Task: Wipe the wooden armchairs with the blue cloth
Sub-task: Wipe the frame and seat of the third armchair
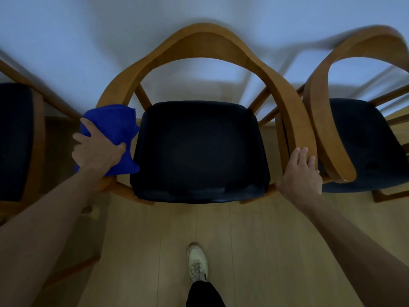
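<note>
My left hand point(97, 151) sits at the middle left of the frame with its fingers curled in a grip, forearm running from the lower left. My right hand point(301, 173), at the middle right, lies flat with straight fingers.

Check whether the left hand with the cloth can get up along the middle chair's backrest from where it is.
Probably yes. The left hand presses the cloth on the middle chair's left armrest, which curves unbroken into the backrest; nothing lies on the rail.
</note>
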`<control>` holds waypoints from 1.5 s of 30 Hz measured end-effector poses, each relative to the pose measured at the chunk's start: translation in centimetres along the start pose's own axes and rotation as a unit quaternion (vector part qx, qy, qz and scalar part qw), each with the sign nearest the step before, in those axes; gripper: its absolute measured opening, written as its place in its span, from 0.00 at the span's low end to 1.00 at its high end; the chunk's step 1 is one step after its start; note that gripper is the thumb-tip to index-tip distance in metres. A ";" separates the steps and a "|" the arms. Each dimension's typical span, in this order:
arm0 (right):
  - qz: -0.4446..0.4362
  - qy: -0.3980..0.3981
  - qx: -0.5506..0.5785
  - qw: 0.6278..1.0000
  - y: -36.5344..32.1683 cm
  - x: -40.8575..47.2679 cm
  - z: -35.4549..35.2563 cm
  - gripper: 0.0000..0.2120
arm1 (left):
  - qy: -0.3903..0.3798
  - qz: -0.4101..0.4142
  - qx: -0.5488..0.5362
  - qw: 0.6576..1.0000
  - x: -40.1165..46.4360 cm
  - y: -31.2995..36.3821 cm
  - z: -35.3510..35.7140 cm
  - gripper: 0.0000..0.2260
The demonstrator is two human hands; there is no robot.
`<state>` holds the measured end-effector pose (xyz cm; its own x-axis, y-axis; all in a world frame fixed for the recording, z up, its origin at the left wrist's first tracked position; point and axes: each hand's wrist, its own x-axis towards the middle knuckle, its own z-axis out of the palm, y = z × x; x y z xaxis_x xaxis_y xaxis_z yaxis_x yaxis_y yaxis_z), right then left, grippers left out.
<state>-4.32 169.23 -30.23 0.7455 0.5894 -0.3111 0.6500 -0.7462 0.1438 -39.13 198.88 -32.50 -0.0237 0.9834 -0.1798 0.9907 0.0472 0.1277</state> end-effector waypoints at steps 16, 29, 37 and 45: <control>-0.112 -0.042 0.055 0.991 -8.6 -0.7 -2.7 0.44 | 0.150 0.162 -0.095 0.971 -0.4 -0.5 -1.3 0.46; -0.522 -0.283 0.365 0.717 -34.0 -8.4 -10.8 0.10 | -0.088 0.331 -0.252 0.905 -4.9 -12.1 -11.6 0.14; -0.588 -0.256 0.343 0.686 -47.5 -17.0 -11.4 0.08 | -0.174 0.102 -0.273 0.941 -6.1 -31.2 -14.7 0.06; -0.497 -0.322 0.355 0.723 -62.5 -22.8 -11.0 0.09 | -0.049 -0.182 -0.649 0.737 -5.0 -41.7 -16.2 0.13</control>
<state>-60.33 205.87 -21.79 -0.4106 0.8480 -0.3350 0.4064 -0.1587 -0.8998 -82.52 194.84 -21.18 -0.1834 0.8498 -0.4941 -0.0445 0.4950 0.8678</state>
